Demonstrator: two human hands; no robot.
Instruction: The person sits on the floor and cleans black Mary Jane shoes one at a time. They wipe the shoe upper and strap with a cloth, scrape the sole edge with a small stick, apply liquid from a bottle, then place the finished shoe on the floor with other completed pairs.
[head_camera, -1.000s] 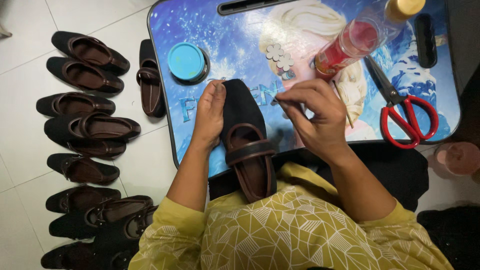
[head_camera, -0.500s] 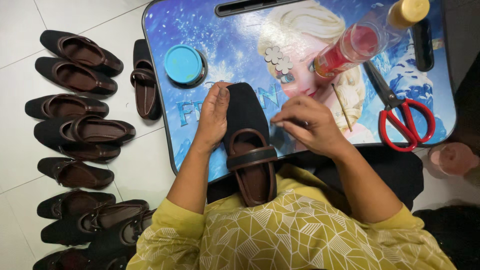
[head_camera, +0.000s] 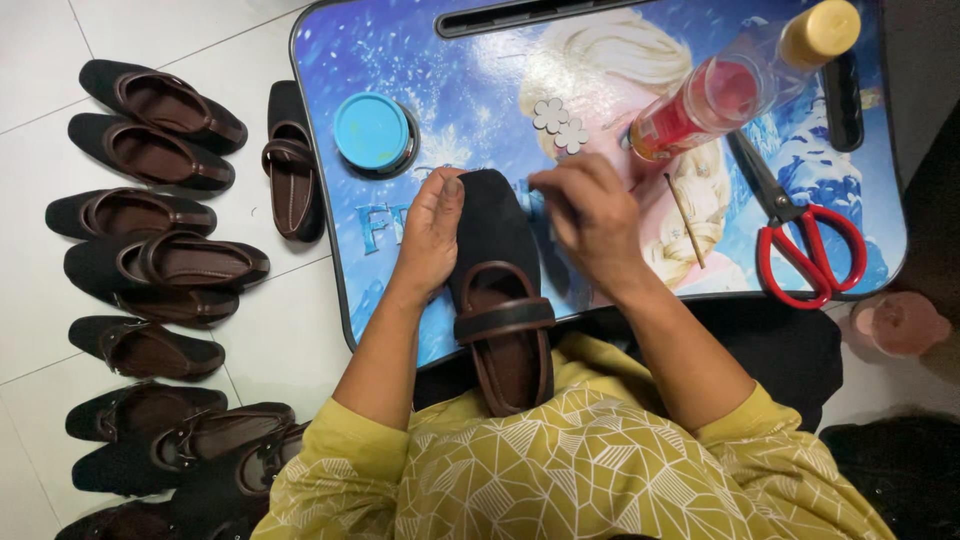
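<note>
While the black shoes (head_camera: 160, 240) lie in loose pairs on the white tiled floor (head_camera: 290, 340) at the far left, apart from the work and within easy reach, one more black shoe (head_camera: 290, 165) lies just beside the left edge of the worktop (head_camera: 400, 60). A round blue lid (head_camera: 372, 131) sits on the picture-printed top just beyond the left hand. The left hand (head_camera: 430, 235) lies along the left side of the black shoe in work (head_camera: 500, 300), fingers curled round its toe, seemingly to steady it; the shoe rests with its toe on the worktop and its heel over the lap, strap up. The right hand (head_camera: 590, 220) hovers at the right of the toe with fingertips pinched together; what they grip, if anything, is too small to tell. Two small pale flower pieces (head_camera: 560, 125) lie just beyond it. Further right, a clear bottle with red contents (head_camera: 720, 95) lies tilted, a thin stick (head_camera: 685, 205) near it, and red-handled scissors (head_camera: 800, 230) lie shut. A pinkish object (head_camera: 900, 322) at the right edge is too blurred to identify.
</note>
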